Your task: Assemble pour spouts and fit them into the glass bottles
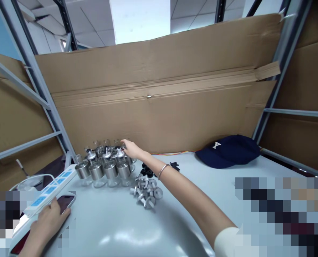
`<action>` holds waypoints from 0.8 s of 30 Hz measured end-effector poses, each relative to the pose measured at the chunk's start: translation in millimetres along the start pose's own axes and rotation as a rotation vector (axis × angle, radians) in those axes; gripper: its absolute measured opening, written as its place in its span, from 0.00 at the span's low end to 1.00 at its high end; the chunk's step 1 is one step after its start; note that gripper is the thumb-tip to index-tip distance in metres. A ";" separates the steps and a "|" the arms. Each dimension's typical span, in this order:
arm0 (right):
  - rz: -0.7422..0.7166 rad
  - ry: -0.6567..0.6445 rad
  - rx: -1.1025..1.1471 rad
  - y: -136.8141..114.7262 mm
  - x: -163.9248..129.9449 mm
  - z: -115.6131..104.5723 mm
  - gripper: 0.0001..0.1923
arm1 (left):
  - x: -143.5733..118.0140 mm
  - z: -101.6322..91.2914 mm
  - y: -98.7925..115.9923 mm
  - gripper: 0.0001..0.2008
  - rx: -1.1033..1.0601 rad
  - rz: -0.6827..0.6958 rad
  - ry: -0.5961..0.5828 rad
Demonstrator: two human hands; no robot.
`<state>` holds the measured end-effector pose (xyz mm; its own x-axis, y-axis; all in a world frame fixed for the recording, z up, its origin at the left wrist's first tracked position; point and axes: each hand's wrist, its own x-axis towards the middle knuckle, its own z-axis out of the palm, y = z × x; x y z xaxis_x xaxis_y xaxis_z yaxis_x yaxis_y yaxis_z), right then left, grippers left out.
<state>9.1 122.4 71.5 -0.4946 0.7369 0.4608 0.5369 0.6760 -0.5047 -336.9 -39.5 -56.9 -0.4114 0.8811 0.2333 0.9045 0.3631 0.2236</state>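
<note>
Grey desk (116, 228), cardboard backing. Step: picking from bottle cluster (105, 166). Right hand (129, 148) reached rear bottles, fingers loosely released, grasping nothing yet. Left hand (48, 223) lay flat on phone (64, 203). Next: pinch grip req'd.

You are at a small assembly workshop or storeroom: steel racking uprights (284, 60) lined with cardboard sheets (159, 89), a grey bench (116, 228) carrying batches of capped glass bottles (105, 167), loose metal caps (146, 192), and a power strip (52, 187).

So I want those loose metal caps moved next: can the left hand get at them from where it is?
Probably yes: the left hand rests on a phone, and bare table lies between it and the metal caps.
</note>
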 end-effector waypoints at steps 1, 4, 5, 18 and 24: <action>0.006 0.000 0.006 0.8 -0.4 0.6 0.19 | -2.5 -1.4 2.2 0.44 0.033 -0.010 -0.026; 0.020 -0.007 0.024 4.3 -3.4 1.6 0.19 | -8.2 -5.1 8.5 0.42 0.115 0.009 -0.080; 0.025 -0.009 0.030 5.7 -4.7 1.7 0.19 | -8.5 -5.9 9.1 0.42 0.120 0.032 -0.091; -0.014 0.174 0.062 -3.5 -31.3 -4.8 0.22 | -4.1 -44.8 70.5 0.45 -0.229 0.132 0.123; 0.060 0.170 0.034 -31.6 -62.7 10.3 0.17 | 54.8 -43.9 110.8 0.40 -0.622 0.081 0.191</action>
<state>16.0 54.8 51.0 -0.3383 0.7679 0.5440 0.5370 0.6322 -0.5584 -264.2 35.7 22.3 -0.4095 0.8080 0.4236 0.7232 0.0044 0.6906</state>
